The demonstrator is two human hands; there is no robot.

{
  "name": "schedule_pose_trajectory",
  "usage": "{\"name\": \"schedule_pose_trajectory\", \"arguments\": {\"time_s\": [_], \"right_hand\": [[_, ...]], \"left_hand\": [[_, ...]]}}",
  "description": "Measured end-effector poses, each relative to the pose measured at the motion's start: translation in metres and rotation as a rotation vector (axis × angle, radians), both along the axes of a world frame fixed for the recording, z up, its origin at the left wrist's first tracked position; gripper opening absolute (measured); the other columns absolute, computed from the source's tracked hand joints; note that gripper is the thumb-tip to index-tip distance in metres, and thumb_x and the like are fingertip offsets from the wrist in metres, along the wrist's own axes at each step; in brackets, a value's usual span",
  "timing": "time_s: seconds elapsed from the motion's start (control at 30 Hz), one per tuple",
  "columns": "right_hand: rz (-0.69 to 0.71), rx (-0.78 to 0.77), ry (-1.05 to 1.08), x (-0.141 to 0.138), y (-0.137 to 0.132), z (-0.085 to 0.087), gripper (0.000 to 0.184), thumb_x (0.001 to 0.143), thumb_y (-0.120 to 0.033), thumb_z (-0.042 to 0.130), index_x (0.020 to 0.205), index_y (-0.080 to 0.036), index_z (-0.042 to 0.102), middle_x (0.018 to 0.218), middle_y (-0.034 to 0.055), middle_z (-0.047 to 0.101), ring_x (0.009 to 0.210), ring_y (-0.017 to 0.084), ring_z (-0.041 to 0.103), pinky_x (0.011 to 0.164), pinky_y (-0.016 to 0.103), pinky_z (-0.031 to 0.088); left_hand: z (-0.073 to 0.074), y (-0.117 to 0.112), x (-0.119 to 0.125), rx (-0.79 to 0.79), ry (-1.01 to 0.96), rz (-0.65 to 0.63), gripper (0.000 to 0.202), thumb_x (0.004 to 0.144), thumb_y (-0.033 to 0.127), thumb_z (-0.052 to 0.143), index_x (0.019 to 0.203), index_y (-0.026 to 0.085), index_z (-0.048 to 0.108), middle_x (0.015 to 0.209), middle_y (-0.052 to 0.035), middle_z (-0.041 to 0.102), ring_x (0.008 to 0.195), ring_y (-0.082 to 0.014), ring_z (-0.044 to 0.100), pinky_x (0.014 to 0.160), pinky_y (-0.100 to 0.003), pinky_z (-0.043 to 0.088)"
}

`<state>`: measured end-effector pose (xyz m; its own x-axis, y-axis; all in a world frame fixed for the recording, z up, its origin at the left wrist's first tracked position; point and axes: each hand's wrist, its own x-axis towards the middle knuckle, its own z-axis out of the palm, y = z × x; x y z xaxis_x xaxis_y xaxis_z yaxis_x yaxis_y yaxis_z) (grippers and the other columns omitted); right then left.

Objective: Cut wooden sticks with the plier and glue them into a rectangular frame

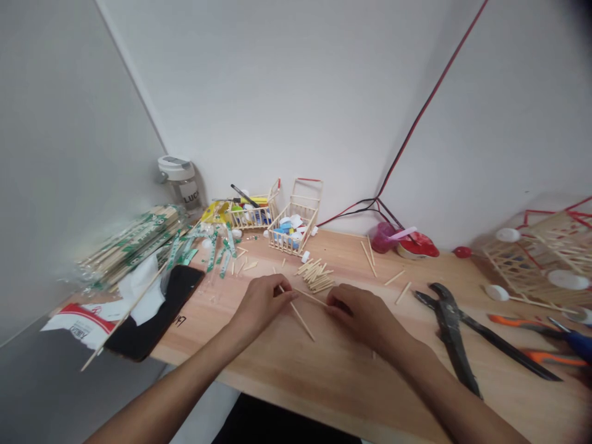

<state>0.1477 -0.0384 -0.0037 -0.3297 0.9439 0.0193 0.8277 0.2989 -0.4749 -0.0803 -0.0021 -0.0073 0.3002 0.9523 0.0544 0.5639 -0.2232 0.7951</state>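
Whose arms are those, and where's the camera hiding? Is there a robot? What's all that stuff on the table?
I see no robot here, just a person's two bare hands. The camera sits on the person's head, looking forward and down, so you see what's in front of them.

The left hand holds a thin stick. The right hand has a second stick at its fingertips.

On the wooden table, just beyond the hands, is a pile of short sticks. Behind it stands a little stick cart with small things inside. Wrapped long sticks lie on the picture's left, and big black pliers on its right.
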Motion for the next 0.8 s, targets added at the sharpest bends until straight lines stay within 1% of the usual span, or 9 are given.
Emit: {"name": "schedule_pose_trajectory", "arguments": {"time_s": [0.1,0.17,0.23,0.33,0.47,0.53,0.63,0.73,0.8], "right_hand": [[0.013,0.005,-0.022,-0.003,-0.001,0.001,0.009,0.085,-0.023,0.055,0.077,-0.02,0.058,0.081,0.0012,0.064,0.074,0.016,0.054,0.064,0.027,0.035],[0.008,-0.007,-0.032,-0.004,0.0,0.002,0.008,0.085,-0.023,0.056,0.077,-0.021,0.058,0.081,0.0014,0.064,0.074,0.016,0.054,0.064,0.027,0.035],[-0.009,-0.02,-0.038,-0.005,0.0,0.001,0.007,0.084,-0.023,0.057,0.078,-0.021,0.058,0.081,0.0016,0.064,0.073,0.016,0.054,0.063,0.026,0.034],[-0.028,-0.017,-0.043,-0.005,0.0,0.0,0.008,0.083,-0.025,0.058,0.077,-0.021,0.057,0.081,0.0014,0.063,0.071,0.015,0.053,0.061,0.026,0.033],[-0.03,0.014,-0.051,-0.004,0.0,-0.003,0.01,0.084,-0.026,0.059,0.077,-0.021,0.056,0.08,0.0012,0.063,0.071,0.015,0.052,0.06,0.026,0.032],[-0.022,0.022,-0.055,-0.004,0.001,-0.004,0.01,0.084,-0.026,0.059,0.076,-0.021,0.056,0.08,0.0014,0.063,0.071,0.015,0.053,0.061,0.026,0.032],[-0.008,0.027,-0.062,-0.004,0.001,-0.006,0.011,0.086,-0.027,0.057,0.077,-0.021,0.057,0.082,0.0019,0.064,0.073,0.016,0.054,0.062,0.026,0.034],[0.011,0.036,-0.074,-0.004,0.002,-0.005,0.012,0.088,-0.028,0.055,0.079,-0.021,0.057,0.084,0.0024,0.064,0.075,0.016,0.055,0.063,0.026,0.035],[0.026,0.034,-0.092,-0.002,0.003,-0.004,0.012,0.088,-0.028,0.054,0.078,-0.021,0.057,0.084,0.0029,0.064,0.076,0.017,0.056,0.064,0.026,0.035]], "left_hand": [[0.0,0.002,-0.007,0.018,0.072,-0.059,0.021,0.079,0.035,0.061,0.072,0.017,0.069,0.068,-0.0026,0.066,0.065,-0.0156,0.057,0.06,-0.025,0.037],[-0.002,0.002,-0.011,0.036,0.085,-0.086,0.019,0.08,0.034,0.062,0.075,0.017,0.07,0.071,-0.0023,0.066,0.065,-0.0147,0.056,0.062,-0.025,0.038],[-0.003,0.0,-0.016,0.09,0.098,-0.098,0.015,0.08,0.031,0.062,0.078,0.019,0.071,0.076,-0.0026,0.065,0.068,-0.0143,0.055,0.065,-0.025,0.04],[-0.004,-0.007,-0.021,0.155,0.117,-0.097,0.01,0.081,0.026,0.063,0.081,0.018,0.069,0.082,-0.0034,0.06,0.073,-0.0144,0.055,0.068,-0.025,0.041],[-0.003,-0.02,-0.024,0.158,0.18,-0.117,0.008,0.083,0.022,0.06,0.087,0.017,0.063,0.094,-0.0047,0.057,0.082,-0.0157,0.057,0.074,-0.027,0.043],[-0.001,-0.024,-0.024,0.162,0.25,-0.129,0.008,0.085,0.023,0.057,0.089,0.018,0.061,0.098,-0.0046,0.056,0.085,-0.0165,0.057,0.076,-0.028,0.043],[0.001,-0.026,-0.018,0.207,0.341,-0.128,0.011,0.089,0.023,0.05,0.089,0.019,0.06,0.096,-0.0038,0.056,0.088,-0.0172,0.057,0.076,-0.028,0.042],[0.003,-0.018,-0.007,0.29,0.398,-0.128,0.018,0.09,0.018,0.045,0.092,0.021,0.063,0.097,-0.0046,0.057,0.095,-0.0188,0.054,0.077,-0.028,0.041],[0.004,-0.009,-0.001,0.314,0.435,-0.156,0.019,0.087,0.015,0.046,0.092,0.02,0.064,0.1,-0.0053,0.057,0.096,-0.02,0.053,0.075,-0.028,0.041]]}}
